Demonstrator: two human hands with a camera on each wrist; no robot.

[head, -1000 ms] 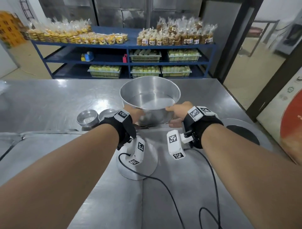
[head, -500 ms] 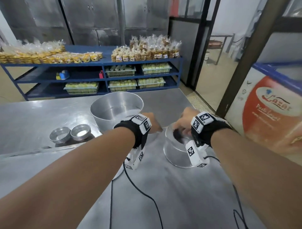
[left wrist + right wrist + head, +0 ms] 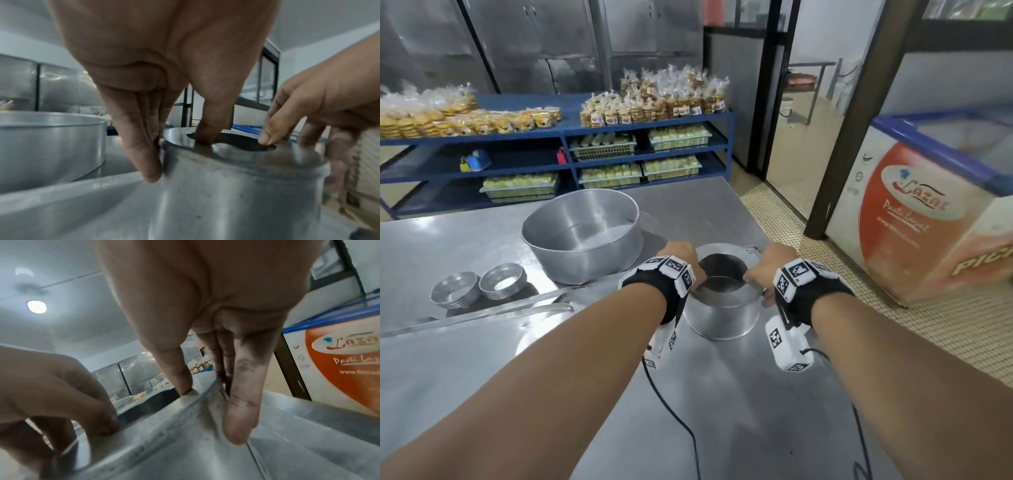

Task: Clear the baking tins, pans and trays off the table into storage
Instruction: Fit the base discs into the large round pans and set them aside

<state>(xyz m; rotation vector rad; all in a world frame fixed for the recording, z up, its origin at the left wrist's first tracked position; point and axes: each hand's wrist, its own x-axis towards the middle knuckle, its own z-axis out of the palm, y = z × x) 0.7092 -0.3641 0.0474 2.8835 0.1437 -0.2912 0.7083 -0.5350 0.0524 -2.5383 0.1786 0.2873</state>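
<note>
Gripping opposite sides of a small round metal tin with a dark opening in its top [image 3: 722, 308], the left hand [image 3: 681, 263] and right hand [image 3: 770, 263] meet at the near right part of the steel table [image 3: 465, 342] in the head view. The tin stands on the tabletop. Behind it and to the left sits a large round aluminium cake pan [image 3: 582, 240], apart from the tin. Further left lie two stacks of small fluted metal moulds [image 3: 477, 287], side by side, just behind a long flat metal strip [image 3: 482, 315]. A blue shelf rack with bagged biscuits [image 3: 647, 137] stands beyond the table, and a red-and-white chest freezer [image 3: 914, 219] is at the right.

From the left wrist, the left thumb dips into the tin's opening while the fingers [image 3: 141, 155] press the outer wall, pinching the rim. The large pan shows at the left.

From the right wrist, the right thumb lies on the rim and the fingers [image 3: 240, 412] run down the outside wall, pinching likewise.
</note>
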